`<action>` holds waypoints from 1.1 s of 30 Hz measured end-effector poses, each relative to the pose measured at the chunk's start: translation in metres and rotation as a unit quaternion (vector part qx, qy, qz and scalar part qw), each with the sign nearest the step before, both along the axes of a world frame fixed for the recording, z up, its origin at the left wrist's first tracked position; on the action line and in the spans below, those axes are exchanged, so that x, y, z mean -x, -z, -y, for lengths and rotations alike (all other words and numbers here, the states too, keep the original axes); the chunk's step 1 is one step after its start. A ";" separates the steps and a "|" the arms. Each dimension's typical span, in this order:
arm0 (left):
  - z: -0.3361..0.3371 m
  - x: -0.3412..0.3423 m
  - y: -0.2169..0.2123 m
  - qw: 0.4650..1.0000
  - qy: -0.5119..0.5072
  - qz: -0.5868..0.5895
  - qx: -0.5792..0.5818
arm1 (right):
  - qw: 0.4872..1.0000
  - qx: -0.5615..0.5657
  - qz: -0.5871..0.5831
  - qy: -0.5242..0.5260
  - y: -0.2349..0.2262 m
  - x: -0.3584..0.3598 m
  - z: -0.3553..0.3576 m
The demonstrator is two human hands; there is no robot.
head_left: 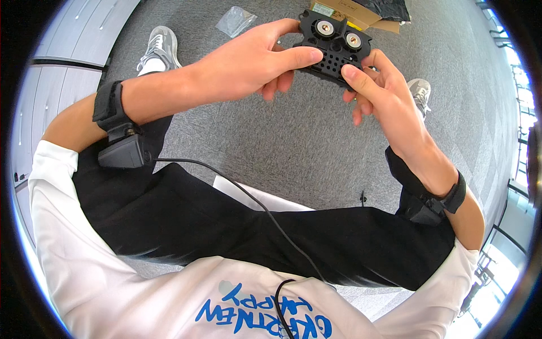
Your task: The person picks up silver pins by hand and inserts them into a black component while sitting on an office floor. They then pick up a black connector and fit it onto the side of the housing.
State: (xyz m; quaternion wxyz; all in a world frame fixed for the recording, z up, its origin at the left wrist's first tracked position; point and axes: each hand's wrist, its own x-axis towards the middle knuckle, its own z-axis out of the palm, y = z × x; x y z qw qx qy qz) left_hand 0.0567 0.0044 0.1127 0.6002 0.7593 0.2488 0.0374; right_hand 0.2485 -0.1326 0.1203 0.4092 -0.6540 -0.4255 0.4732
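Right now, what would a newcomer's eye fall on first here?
The black part, held near the top by the left hand and right hand, its two silver discs facing the camera. Then the cardboard box beyond it, and the blue lettering on the white shirt below.

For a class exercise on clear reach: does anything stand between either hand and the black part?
Nothing visible does. The left hand grips the black part directly at its left side, the right hand at its right. The clear bag and box lie beyond it, not between.
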 end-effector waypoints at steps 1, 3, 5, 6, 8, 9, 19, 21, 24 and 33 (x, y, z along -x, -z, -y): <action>0.003 -0.001 0.004 1.000 -0.021 0.008 -0.004 | 1.000 0.010 -0.010 0.003 0.002 -0.001 0.000; 0.003 -0.001 0.007 0.999 -0.042 0.015 -0.009 | 1.000 0.021 -0.020 0.007 0.005 -0.002 0.000; -0.002 -0.002 0.009 0.999 -0.010 -0.021 0.028 | 0.998 0.053 -0.040 0.010 0.009 -0.002 0.001; -0.002 -0.001 0.011 0.999 -0.010 -0.022 0.028 | 0.998 0.054 -0.041 0.009 0.012 -0.002 0.001; -0.002 -0.002 0.014 0.998 0.009 -0.050 0.042 | 0.995 0.084 -0.053 0.004 0.017 -0.001 0.002; -0.001 -0.002 0.016 0.998 0.009 -0.052 0.044 | 0.995 0.086 -0.056 0.005 0.020 -0.002 0.002; 0.006 0.004 0.057 0.983 0.038 -0.138 0.112 | 0.978 0.185 -0.009 -0.093 0.063 -0.016 -0.006; 0.003 0.004 0.068 0.982 0.037 -0.143 0.122 | 0.976 0.184 -0.009 -0.115 0.083 -0.019 -0.012; 0.003 0.002 0.088 0.968 0.018 -0.193 0.158 | 0.971 0.194 -0.030 -0.137 0.120 -0.021 -0.014; 0.008 0.019 0.155 0.923 0.045 -0.264 0.276 | 0.958 0.248 -0.072 -0.125 0.185 0.006 0.006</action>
